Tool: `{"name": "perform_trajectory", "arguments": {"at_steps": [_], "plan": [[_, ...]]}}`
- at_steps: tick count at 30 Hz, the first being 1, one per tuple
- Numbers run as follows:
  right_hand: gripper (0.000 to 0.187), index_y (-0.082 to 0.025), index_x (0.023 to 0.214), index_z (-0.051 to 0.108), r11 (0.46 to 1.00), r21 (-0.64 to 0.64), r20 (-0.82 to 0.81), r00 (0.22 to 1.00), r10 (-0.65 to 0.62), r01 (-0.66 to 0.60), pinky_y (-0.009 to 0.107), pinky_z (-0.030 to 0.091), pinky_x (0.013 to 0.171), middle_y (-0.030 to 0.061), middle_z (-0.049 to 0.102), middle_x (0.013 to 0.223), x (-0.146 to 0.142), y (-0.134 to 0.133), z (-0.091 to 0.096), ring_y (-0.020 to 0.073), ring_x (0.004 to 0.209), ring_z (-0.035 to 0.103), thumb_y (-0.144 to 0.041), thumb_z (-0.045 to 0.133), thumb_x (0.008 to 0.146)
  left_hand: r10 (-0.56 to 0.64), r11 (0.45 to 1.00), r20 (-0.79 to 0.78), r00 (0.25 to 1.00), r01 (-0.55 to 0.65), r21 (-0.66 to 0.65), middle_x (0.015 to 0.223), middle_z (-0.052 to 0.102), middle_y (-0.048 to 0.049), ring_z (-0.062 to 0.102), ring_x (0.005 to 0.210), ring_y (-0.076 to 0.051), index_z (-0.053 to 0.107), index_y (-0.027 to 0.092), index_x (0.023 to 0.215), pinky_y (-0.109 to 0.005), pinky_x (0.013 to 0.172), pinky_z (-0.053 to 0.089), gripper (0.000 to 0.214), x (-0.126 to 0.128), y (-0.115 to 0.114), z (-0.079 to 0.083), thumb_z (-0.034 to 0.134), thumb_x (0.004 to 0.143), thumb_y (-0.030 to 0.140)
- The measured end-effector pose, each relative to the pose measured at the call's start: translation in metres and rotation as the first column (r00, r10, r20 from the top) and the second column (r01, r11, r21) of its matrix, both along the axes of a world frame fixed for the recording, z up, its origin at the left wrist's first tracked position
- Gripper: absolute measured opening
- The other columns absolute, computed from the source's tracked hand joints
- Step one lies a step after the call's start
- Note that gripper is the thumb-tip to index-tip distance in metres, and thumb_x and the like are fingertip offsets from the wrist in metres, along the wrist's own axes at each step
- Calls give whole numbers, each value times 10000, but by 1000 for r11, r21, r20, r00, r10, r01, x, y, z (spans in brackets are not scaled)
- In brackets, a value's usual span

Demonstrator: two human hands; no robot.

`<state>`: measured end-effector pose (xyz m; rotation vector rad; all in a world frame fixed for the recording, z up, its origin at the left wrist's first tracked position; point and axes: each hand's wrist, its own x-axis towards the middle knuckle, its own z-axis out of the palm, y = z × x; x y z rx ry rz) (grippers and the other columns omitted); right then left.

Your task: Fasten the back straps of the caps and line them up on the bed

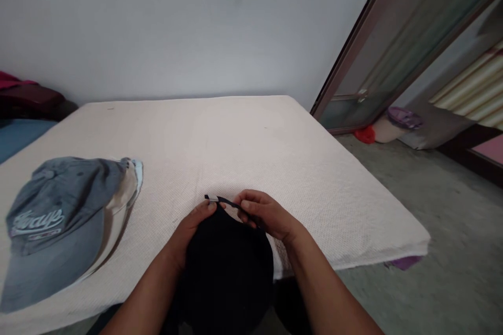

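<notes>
Left hand and right hand pinch the thin black strap lying crosswise between them, beyond the black fabric cap.

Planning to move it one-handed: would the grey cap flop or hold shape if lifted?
The grey cap has a creased, slumped crown, so that would likely sag; its flat brim seems stiffer. It lies on a paler cap, which might shift along. Cloth, so probably light.

Both hands hold a black cap at the mattress's near edge. The left hand grips its back; the right hand pinches the thin strap. A grey cap lies well apart to the left.
</notes>
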<state>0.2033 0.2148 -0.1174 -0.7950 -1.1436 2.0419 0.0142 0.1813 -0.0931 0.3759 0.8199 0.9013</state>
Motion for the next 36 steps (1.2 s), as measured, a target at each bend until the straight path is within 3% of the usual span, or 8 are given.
{"name": "perform_trajectory", "arguments": {"at_steps": [5, 8, 12, 15, 19, 23, 28, 36], "plan": [[214, -152, 761, 571, 999, -41, 12, 999, -34, 34, 180, 179, 428, -51, 485, 573, 3, 0, 0, 40, 457, 340, -322, 698, 737, -35, 999, -12, 999, 35, -19, 599, 643, -23, 572, 509, -117, 697, 131, 792, -226, 528, 442, 131, 1, -3, -1, 676, 747, 252], [221, -160, 745, 556, 999, -31, -3, 999, -37, 37, 188, 159, 421, -66, 449, 521, 4, 1, 4, 41, 429, 298, -339, 686, 753, -104, 994, 18, 994, 104, -15, 581, 633, -20, 566, 510, -117, 699, 125, 771, -236, 562, 447, 117, 4, -6, -1, 647, 754, 229], [254, -165, 715, 549, 1000, 3, 20, 1000, -18, 18, 197, 170, 420, -78, 405, 479, 4, 1, 7, 49, 419, 278, -380, 679, 753, -104, 992, 54, 993, 108, -68, 673, 671, -47, 602, 603, -150, 709, 129, 817, -269, 644, 466, 179, 5, -7, -2, 595, 785, 263], [219, -165, 721, 571, 999, 37, 92, 995, -39, 35, 199, 194, 425, -78, 407, 479, 4, 2, 5, 54, 424, 295, -346, 693, 730, -96, 994, -33, 995, 94, -53, 702, 677, -46, 613, 651, -156, 706, 135, 857, -269, 670, 464, 191, 4, -6, -3, 625, 772, 285], [159, -166, 700, 577, 994, 71, 199, 976, -93, 80, 199, 215, 435, -76, 409, 481, 5, 4, 0, 60, 437, 323, -285, 682, 715, -104, 993, -165, 981, 111, 34, 579, 610, 12, 535, 490, -96, 691, 147, 871, -223, 533, 418, 205, 2, -4, -10, 702, 716, 282], [166, -160, 689, 575, 997, 73, 167, 986, -16, 4, 203, 222, 443, -61, 446, 504, 6, 4, 3, 61, 449, 334, -295, 660, 738, -136, 987, -190, 972, 150, 62, 592, 634, 4, 528, 464, -77, 694, 145, 825, -196, 492, 393, 178, 0, -3, -15, 726, 703, 271], [286, -145, 675, 576, 991, 119, 150, 988, 36, -54, 205, 200, 449, -58, 423, 511, 6, 2, 5, 60, 467, 314, -403, 633, 786, -165, 980, -267, 949, 189, 67, 687, 693, -7, 581, 558, -98, 718, 177, 867, -210, 573, 425, 194, 2, -3, -14, 747, 691, 251], [295, -137, 694, 599, 976, 165, 158, 981, 116, -142, 196, 211, 443, -45, 473, 550, 3, 1, -2, 50, 460, 326, -413, 634, 792, -158, 973, -414, 896, 214, 91, 782, 726, -12, 629, 738, -154, 737, 210, 877, -256, 727, 439, 228, 5, -5, -8, 768, 664, 285]]}}
